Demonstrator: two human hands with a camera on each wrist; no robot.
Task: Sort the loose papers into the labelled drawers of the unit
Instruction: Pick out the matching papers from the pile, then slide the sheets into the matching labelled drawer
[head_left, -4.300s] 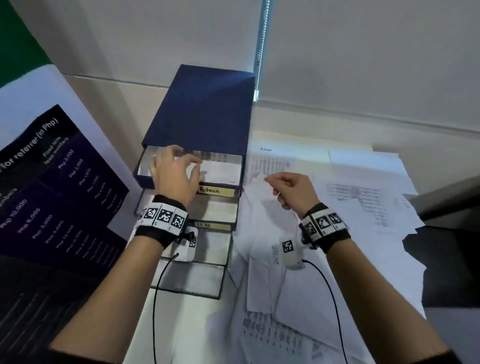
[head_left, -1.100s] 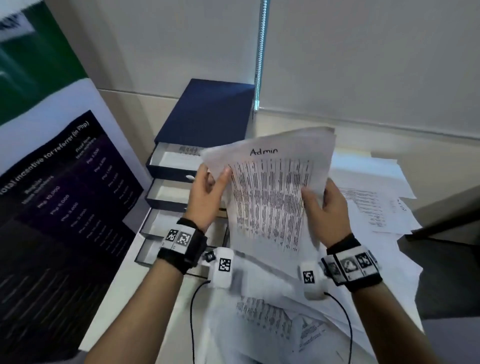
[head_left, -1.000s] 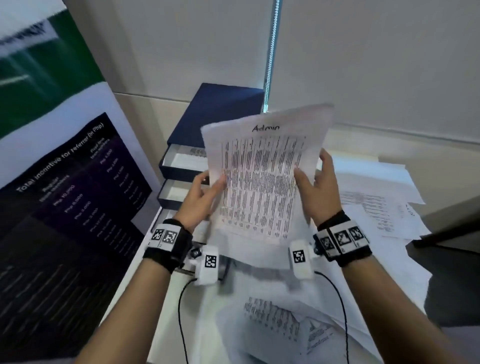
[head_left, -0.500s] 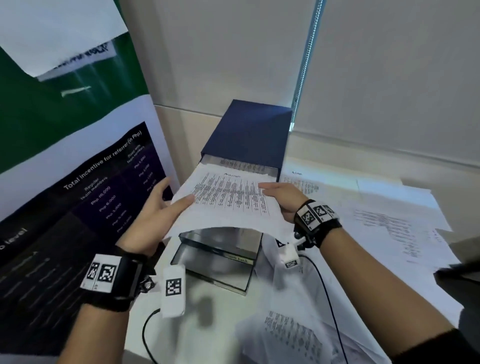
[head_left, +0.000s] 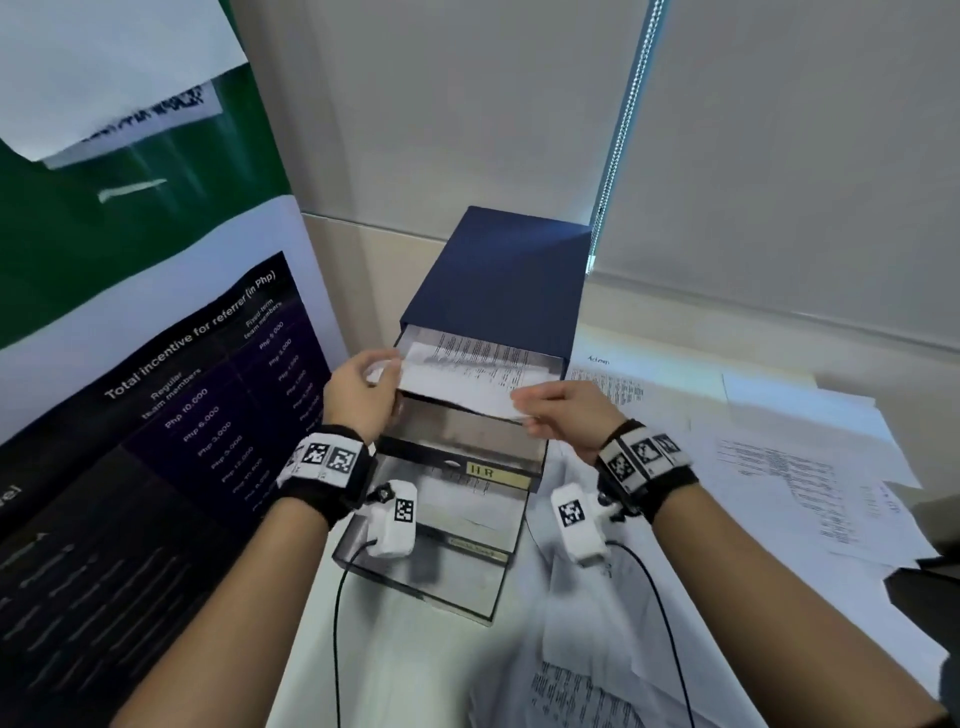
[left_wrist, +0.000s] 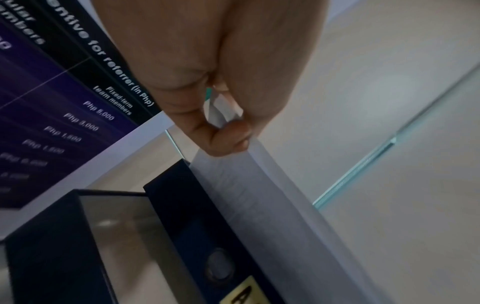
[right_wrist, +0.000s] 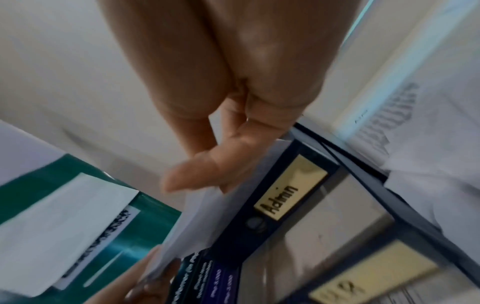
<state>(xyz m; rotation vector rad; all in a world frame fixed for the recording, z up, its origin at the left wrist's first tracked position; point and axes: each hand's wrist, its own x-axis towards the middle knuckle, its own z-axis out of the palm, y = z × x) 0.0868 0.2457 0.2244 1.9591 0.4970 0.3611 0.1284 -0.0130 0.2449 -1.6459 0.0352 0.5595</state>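
The left hand (head_left: 363, 392) is curled round the left corner of a printed sheet (head_left: 467, 371), pinched between thumb and fingers. The sheet's near right edge is pinched by the right hand (head_left: 561, 415). The sheet is held partly inside the top drawer (right_wrist: 291, 191), labelled "Admin", of the blue drawer unit (head_left: 498, 275). Below, an "HR" drawer (head_left: 493, 475) stands open. Loose papers (head_left: 779, 467) are spread to the right; a poster (head_left: 156, 415) stands at left.
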